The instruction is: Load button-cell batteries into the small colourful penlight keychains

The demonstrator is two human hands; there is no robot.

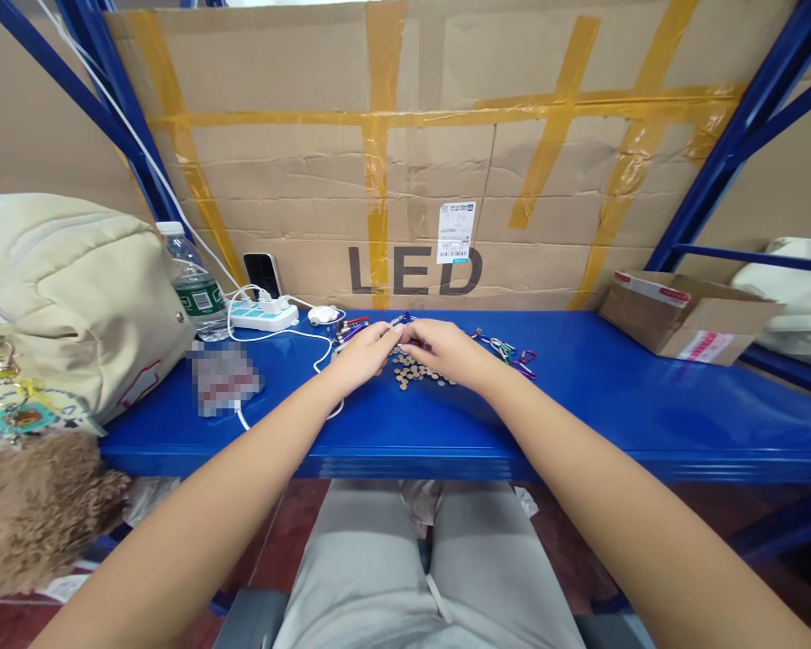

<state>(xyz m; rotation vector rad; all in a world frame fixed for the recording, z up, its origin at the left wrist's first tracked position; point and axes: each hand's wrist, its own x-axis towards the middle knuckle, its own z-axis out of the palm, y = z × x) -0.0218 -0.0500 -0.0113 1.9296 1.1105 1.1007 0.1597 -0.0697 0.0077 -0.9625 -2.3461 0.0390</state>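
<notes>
My left hand (367, 350) and my right hand (441, 346) meet over the blue shelf top, thumbs and fingertips pinched close together. A small bluish piece (401, 319) shows at the fingertips; its kind and which hand grips it are hard to make out. Below the fingers lies a loose spread of small round bronze-coloured discs (409, 371), partly covered by my right hand. Colourful metal clips (504, 347), looking like carabiners, lie to the right of that hand. Beside my left hand is a cluster of small red, purple and silver pieces (351, 330).
At left stand a cream bag (87, 297), a water bottle (199, 293) and a white power strip (263, 313). White cable (304, 333) runs close to my left hand. An open cardboard box (693, 320) sits at right. A large cardboard panel (297, 198) closes off the back.
</notes>
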